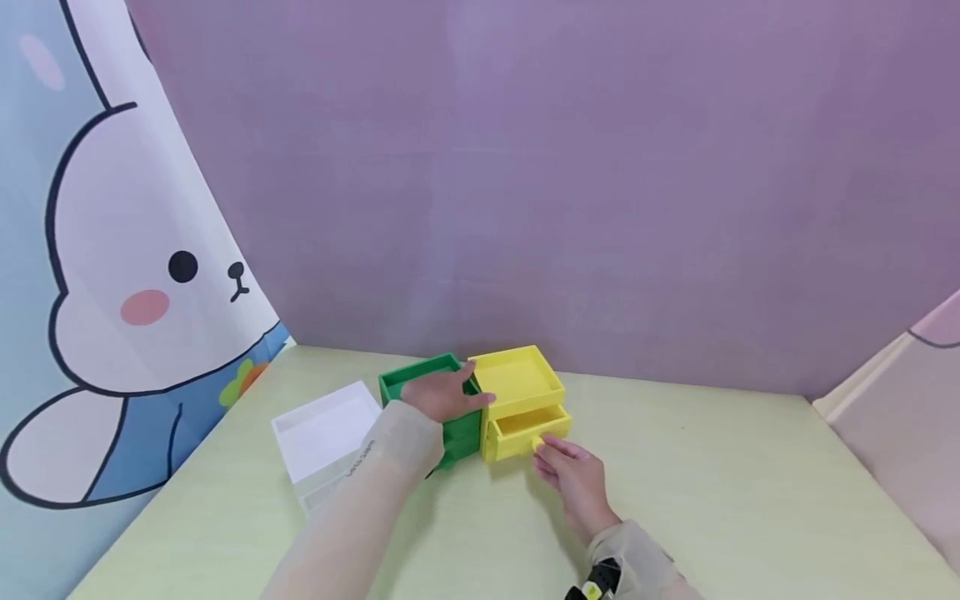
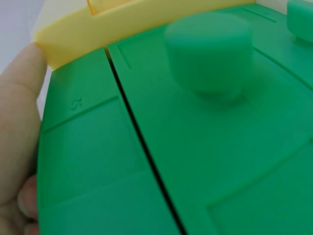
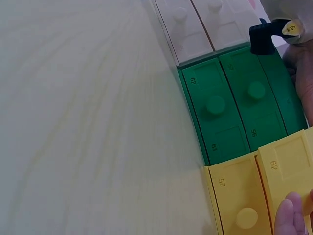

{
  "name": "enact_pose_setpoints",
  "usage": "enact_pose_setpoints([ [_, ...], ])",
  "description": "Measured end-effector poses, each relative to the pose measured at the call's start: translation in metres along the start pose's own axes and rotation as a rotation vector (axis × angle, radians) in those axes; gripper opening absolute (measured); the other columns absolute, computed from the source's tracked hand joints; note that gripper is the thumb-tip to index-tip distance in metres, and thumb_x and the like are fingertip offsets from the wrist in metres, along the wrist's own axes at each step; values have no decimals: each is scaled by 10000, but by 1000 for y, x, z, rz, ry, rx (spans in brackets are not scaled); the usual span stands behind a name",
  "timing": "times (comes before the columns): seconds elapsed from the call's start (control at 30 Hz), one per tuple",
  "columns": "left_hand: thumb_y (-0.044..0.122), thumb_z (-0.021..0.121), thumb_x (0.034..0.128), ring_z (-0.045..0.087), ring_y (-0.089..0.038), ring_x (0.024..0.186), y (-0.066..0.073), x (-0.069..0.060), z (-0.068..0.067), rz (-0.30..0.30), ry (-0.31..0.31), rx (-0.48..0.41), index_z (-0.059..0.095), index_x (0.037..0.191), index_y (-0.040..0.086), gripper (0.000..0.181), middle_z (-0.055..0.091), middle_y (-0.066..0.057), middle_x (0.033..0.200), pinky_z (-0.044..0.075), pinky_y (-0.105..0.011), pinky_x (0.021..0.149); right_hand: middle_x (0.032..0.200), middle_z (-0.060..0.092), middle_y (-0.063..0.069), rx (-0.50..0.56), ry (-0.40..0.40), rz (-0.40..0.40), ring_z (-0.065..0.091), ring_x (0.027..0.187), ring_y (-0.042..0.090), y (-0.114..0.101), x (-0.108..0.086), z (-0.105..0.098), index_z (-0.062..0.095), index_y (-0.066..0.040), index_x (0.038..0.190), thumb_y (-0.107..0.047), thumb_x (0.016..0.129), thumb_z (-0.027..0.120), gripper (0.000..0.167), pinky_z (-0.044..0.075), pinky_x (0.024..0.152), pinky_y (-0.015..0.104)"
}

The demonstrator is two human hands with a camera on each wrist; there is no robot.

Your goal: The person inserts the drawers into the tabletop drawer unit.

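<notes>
A yellow drawer box (image 1: pixel 517 379) stands with its upper drawer (image 1: pixel 531 427) pulled partly out, nothing visible inside. My right hand (image 1: pixel 576 483) pinches that drawer's knob (image 1: pixel 537 442); in the right wrist view its fingers (image 3: pixel 288 218) are at the drawer front. My left hand (image 1: pixel 442 396) reaches over the green drawer box (image 1: pixel 461 433), fingers spread, with fingertips touching the yellow box's near top edge. The left wrist view has the green drawer fronts (image 2: pixel 161 147) with a round knob (image 2: pixel 208 54) up close.
A white drawer box (image 1: pixel 326 429) adjoins the green one on the left. All the boxes stand on a pale yellow tabletop (image 1: pixel 735 492). Behind rises a purple backdrop (image 1: pixel 555 183), with a cartoon rabbit print (image 1: pixel 142 250) at the left.
</notes>
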State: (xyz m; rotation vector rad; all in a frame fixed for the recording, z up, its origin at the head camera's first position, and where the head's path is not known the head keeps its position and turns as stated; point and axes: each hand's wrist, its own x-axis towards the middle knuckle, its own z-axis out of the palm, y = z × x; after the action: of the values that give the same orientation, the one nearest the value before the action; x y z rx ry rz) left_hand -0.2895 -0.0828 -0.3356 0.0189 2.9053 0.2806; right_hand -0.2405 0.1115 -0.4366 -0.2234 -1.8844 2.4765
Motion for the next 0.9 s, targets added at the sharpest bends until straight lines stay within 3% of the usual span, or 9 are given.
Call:
enact_pose_setpoints([
  [0.4,713,442,867,614,-170,796,-1,3,2,9,10,-3,271,1523,310,788,492,-20,1427,453,-294,603,819,713,90,-49,-23,-45,670,662,107,1,11,9,597,188,1111,52,851,647,298,550,666,260],
  [0.6,710,440,870,617,-171,766,5,2,1,-1,17,-1,273,1521,319,778,457,-5,1455,446,-298,591,831,715,104,-62,-41,-85,670,660,95,2,16,4,584,205,1118,52,851,647,314,548,657,245],
  [0.77,691,448,880,630,-196,891,5,-2,0,-6,5,-6,272,1523,303,771,425,-15,1478,451,-294,590,844,714,127,-56,-31,-83,669,652,94,5,19,6,585,210,1110,66,844,650,309,548,656,248],
  [0.9,690,444,882,627,-189,887,7,-1,2,-13,6,3,270,1524,302,769,446,-16,1464,446,-290,595,861,715,135,-42,-32,-75,668,651,87,8,24,8,581,207,1119,60,841,656,323,547,659,244],
])
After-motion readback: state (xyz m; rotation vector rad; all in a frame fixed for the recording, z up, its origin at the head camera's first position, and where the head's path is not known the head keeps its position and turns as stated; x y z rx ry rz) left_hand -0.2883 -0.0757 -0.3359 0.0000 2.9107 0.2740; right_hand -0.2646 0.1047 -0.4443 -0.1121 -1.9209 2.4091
